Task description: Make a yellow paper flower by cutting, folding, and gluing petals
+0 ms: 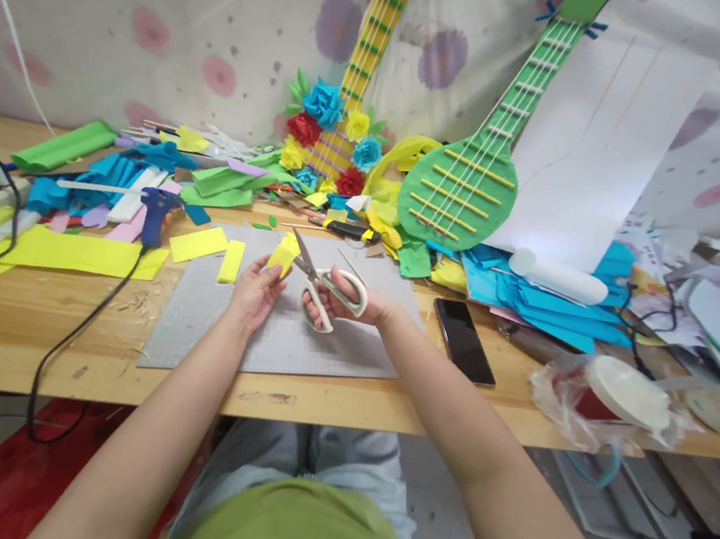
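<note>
My left hand [258, 292] pinches a small piece of yellow paper [283, 254] above the grey cutting mat [196, 339]. In my right hand [340, 296] is a pair of scissors [322, 286] with white and grey handles. Their blades stand apart, and the tips reach the right edge of the yellow paper; whether they touch it I cannot tell. Two cut yellow paper pieces, one a wide strip [198, 244] and one a small rectangle [231, 262], lie left of my left hand. Behind the mat leans a green paper lute [459, 194] with white strings.
A blue glue gun [157, 217] with a black cord rests at left near long yellow paper strips [79, 254]. A phone [464, 341] lies right of the mat. A yellow paper instrument with flowers [370, 41], blue paper [534, 303] and a wrapped roll [615, 395] are around.
</note>
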Action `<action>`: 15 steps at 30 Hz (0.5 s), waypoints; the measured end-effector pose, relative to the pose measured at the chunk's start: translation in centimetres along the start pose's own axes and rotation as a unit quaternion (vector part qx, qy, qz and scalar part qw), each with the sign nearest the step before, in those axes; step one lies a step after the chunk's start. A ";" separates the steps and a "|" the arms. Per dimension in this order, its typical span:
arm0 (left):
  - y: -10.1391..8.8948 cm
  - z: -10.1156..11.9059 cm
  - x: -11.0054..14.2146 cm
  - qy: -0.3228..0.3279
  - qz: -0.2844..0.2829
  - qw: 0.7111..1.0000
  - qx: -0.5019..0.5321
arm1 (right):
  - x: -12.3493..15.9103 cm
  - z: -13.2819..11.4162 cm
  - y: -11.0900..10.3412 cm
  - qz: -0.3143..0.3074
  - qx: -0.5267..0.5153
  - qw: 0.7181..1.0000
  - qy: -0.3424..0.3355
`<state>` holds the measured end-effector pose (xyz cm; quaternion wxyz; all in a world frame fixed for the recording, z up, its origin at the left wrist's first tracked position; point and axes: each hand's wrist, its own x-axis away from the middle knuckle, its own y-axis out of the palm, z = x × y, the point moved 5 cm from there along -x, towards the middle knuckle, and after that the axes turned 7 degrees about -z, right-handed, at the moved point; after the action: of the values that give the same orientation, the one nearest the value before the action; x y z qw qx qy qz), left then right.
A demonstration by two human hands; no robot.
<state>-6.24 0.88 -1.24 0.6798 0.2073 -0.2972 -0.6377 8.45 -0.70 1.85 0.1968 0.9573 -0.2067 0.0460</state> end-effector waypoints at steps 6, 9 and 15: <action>0.2 0.2 0.0 0.002 0.008 1.000 0.007 | 0.2 -0.5 0.6 0.043 0.008 0.999 -0.025; 0.4 0.4 0.1 0.002 0.012 1.000 0.006 | 0.1 -0.5 0.9 0.050 0.000 0.998 -0.036; 0.2 0.4 0.2 0.005 0.033 0.999 -0.001 | 0.6 -1.1 0.3 0.072 -0.018 0.995 -0.070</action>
<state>-6.33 0.73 -0.78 0.7021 0.1997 -0.3001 -0.6141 8.88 -0.71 3.06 0.1951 0.9371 -0.2891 -0.0107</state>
